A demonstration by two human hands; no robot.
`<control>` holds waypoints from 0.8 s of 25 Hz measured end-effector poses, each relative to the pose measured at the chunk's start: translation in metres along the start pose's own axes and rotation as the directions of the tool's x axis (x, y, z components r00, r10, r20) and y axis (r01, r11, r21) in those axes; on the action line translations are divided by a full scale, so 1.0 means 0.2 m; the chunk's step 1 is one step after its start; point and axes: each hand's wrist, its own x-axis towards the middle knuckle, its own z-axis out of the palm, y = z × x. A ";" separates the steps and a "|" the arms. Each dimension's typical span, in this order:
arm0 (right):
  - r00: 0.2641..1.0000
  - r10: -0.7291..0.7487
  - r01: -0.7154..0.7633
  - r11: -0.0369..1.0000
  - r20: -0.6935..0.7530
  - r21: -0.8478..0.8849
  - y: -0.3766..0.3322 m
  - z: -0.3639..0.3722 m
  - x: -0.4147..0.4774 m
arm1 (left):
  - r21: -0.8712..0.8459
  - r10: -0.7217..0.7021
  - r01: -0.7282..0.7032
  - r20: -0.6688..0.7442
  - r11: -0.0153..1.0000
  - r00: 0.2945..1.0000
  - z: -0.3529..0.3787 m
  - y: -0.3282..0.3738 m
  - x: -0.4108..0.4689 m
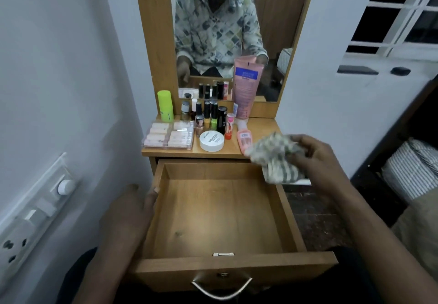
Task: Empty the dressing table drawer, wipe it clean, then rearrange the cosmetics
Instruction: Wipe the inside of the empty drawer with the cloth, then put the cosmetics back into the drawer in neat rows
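Observation:
The wooden drawer (288, 209) is pulled out and holds nothing inside. My left hand (132, 211) rests on its left wall, fingers fairly straight along the rim. My right hand (315, 154) grips a crumpled striped cloth (275, 159) above the drawer's back right corner. On the dressing table top (222, 153) stand the cosmetics: a clear box of tubes (168, 135), a white round jar (211, 140), several nail polish bottles (206, 116), a green bottle (165, 105), a tall pink tube (246, 88) and a small pink bottle (245, 139).
A mirror (213, 31) rises behind the cosmetics. A white wall with a switch panel (35, 211) stands close on the left. To the right are a white wall, a dark window (403, 14) and striped bedding (412, 168). The drawer's metal handle (221, 287) hangs at the front.

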 end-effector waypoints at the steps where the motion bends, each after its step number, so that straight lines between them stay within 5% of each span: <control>1: 0.992 0.101 -0.088 0.985 -0.082 0.145 -0.01 0.01 0.13 | -0.002 0.012 -0.012 -0.004 1.000 1.000 0.03 0.01 0.01; 4: 0.928 0.346 -0.271 0.882 -0.139 0.386 0.00 0.04 0.45 | -0.032 0.002 -0.001 0.028 0.999 1.000 0.10 0.01 0.01; 6: 0.892 0.412 -0.372 0.902 -0.184 0.217 0.09 0.08 0.56 | -0.028 -0.006 0.007 0.041 1.000 0.999 0.11 0.00 0.01; 8: 0.904 0.318 -0.397 0.873 -0.285 -0.285 0.15 0.12 0.61 | -0.004 -0.003 0.003 0.038 1.000 0.999 0.11 0.00 0.01; 11: 0.944 -0.020 -0.256 0.585 -0.330 -0.769 0.20 0.17 0.62 | 0.018 -0.011 0.010 0.056 1.000 0.998 0.11 0.02 0.01; 14: 0.941 -0.279 0.002 0.568 -0.190 -0.823 0.28 0.21 0.61 | 0.045 -0.027 0.023 0.086 0.999 0.996 0.11 0.01 0.01; 20: 0.986 -0.164 0.068 0.593 -0.038 -0.802 0.31 0.26 0.65 | 0.135 -0.016 -0.002 0.128 0.991 0.992 0.12 0.00 0.01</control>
